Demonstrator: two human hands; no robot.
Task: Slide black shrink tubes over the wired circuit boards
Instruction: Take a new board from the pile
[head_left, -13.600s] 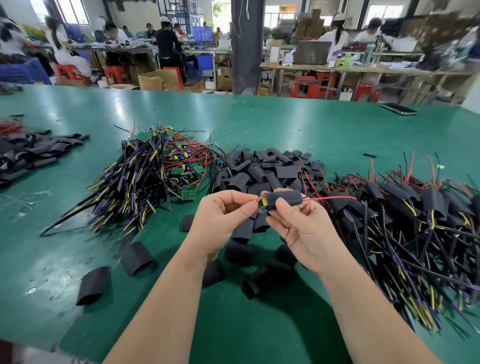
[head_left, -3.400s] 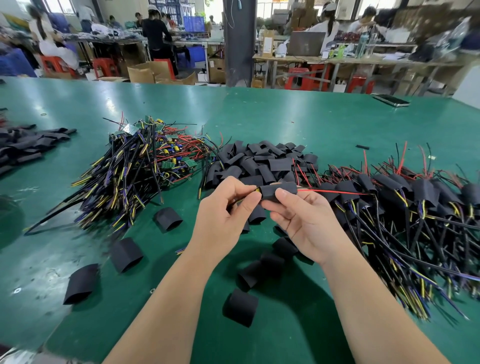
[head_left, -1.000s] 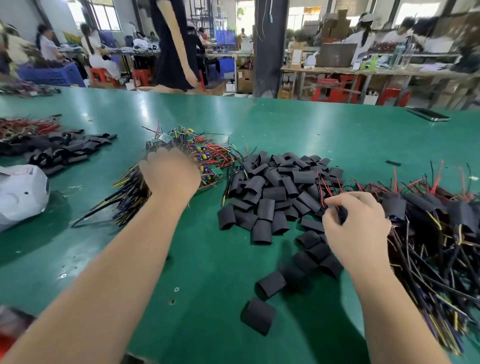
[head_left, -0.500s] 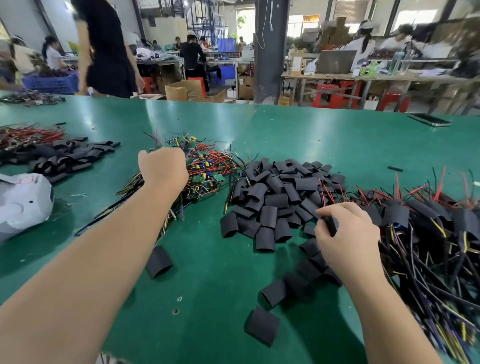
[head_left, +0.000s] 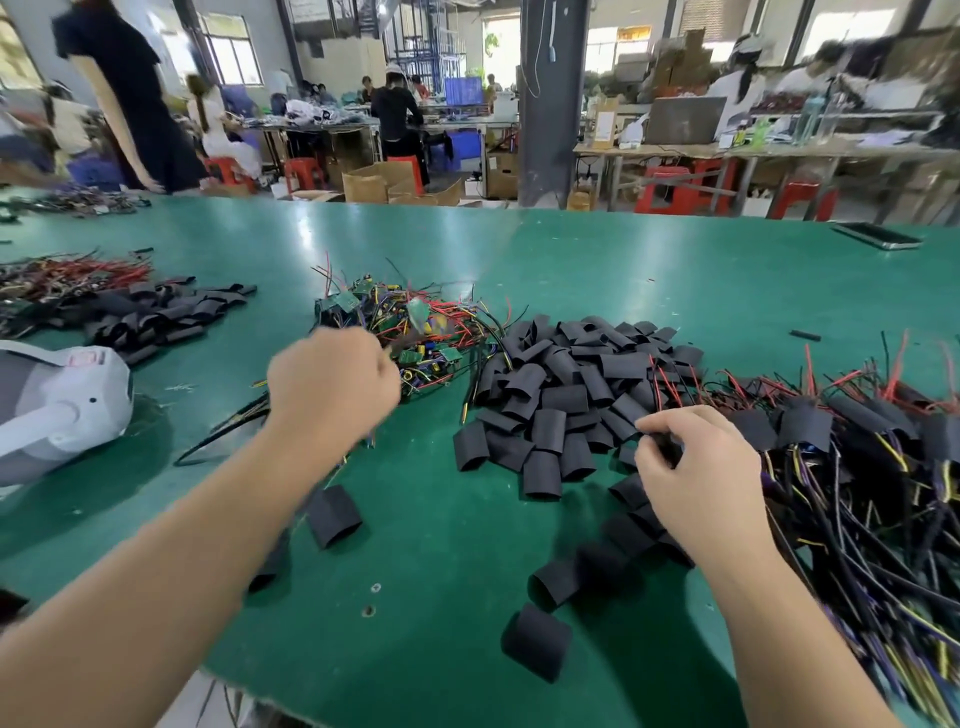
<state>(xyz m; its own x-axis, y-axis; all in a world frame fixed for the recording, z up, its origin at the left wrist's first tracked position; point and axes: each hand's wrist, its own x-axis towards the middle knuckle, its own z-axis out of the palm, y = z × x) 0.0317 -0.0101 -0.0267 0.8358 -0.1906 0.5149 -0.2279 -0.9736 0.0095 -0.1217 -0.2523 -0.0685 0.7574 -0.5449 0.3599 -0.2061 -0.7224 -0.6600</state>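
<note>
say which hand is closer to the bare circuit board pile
Left. The left hand is beside the circuit board pile, gripping wires; the right hand is to its right, past the shrink tube heap, pinching a tube.

On the bench (head_left: 623, 260), 3 heaps are laid in a row: the wired circuit boards (head_left: 415, 332) at the left, the shrink tubes (head_left: 566, 395) in the middle, just beside them, and the sleeved boards (head_left: 857, 467) at the right. Loose tubes (head_left: 537, 642) are scattered before the middle heap, toward the front edge. Another tube heap (head_left: 161, 312) is set far left, with a wire bundle (head_left: 72, 273) behind it and a casing (head_left: 62, 405) before it. A phone (head_left: 878, 236) is placed far right, behind.
</note>
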